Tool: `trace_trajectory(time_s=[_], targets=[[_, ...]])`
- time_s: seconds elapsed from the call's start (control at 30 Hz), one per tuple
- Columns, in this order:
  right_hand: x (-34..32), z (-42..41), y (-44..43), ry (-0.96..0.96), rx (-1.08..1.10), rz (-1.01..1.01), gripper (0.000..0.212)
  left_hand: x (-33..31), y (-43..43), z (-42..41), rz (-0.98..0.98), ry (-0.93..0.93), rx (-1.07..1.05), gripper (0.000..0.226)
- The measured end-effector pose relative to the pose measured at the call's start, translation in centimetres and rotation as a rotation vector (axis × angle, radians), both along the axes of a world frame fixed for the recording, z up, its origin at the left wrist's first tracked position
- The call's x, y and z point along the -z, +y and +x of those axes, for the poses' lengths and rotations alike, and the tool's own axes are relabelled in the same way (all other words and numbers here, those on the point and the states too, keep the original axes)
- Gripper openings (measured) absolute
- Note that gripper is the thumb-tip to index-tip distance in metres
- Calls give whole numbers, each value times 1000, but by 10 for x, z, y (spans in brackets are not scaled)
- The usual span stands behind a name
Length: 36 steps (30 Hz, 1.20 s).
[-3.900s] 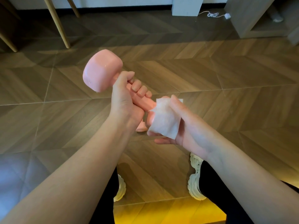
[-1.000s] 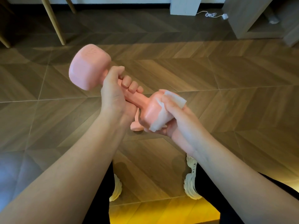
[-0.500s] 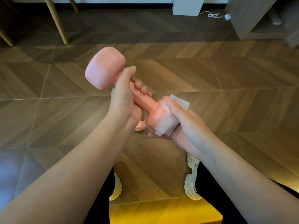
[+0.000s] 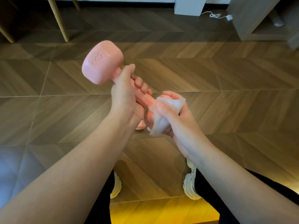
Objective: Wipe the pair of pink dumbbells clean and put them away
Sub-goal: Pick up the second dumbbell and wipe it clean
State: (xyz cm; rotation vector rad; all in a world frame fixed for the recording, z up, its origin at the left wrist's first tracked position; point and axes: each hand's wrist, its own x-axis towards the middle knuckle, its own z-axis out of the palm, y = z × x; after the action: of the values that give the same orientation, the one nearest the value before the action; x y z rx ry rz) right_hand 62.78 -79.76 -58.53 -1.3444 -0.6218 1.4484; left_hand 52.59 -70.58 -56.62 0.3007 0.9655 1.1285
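Note:
A pink dumbbell [image 4: 102, 63] is held in the air over the floor, its far head tilted up and to the left. My left hand [image 4: 125, 92] grips its handle. My right hand [image 4: 171, 115] presses a white wipe [image 4: 163, 120] around the near head, which is mostly hidden under the wipe and fingers. A small pink piece [image 4: 140, 125] shows on the floor below my hands; it may be the second dumbbell, nearly all of it hidden.
Wood herringbone floor [image 4: 210, 94] lies all around. Wooden furniture legs [image 4: 59, 20] stand at the far left. A white post [image 4: 188, 5], a white cable with plug [image 4: 216, 15] and a grey cabinet [image 4: 258, 18] sit at the far right. My white shoes [image 4: 191, 183] are below.
The dumbbell has tilted so the far head's end face turns toward me. My right hand has shifted round the near head, with the wipe now bunched over more of it.

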Motion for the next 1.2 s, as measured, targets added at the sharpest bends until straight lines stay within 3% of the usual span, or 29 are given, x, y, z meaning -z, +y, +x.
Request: trace_trajectory(time_s=[0.23, 0.37, 0.6, 0.8, 0.93, 1.03, 1.07, 1.13, 1.2], targets=[[2, 11, -5, 241, -145, -120, 53, -4, -2, -2, 123, -41, 60, 34], [2, 12, 1, 292, -67, -175, 31, -6, -3, 0, 155, -41, 99, 33], [4, 11, -8, 138, -150, -69, 47, -6, -3, -1, 173, -14, 150, 33], [-2, 6, -3, 197, -55, -155, 39, -7, -4, 0, 219, -40, 199, 35], [-3, 7, 1, 251, -9, -210, 47, -7, -6, 0, 275, -76, 257, 42], [-4, 9, 0, 305, 11, -216, 32, -6, -6, -1, 300, -109, 286, 40], [-5, 9, -1, 240, -2, -214, 28, -6, -6, -1, 300, -105, 292, 40], [-4, 10, -3, -78, -12, -166, 19, -5, -5, -1, 282, -74, 293, 42], [-1, 12, -6, -434, 106, -17, 34, -4, -5, 0, 251, -39, 284, 43]])
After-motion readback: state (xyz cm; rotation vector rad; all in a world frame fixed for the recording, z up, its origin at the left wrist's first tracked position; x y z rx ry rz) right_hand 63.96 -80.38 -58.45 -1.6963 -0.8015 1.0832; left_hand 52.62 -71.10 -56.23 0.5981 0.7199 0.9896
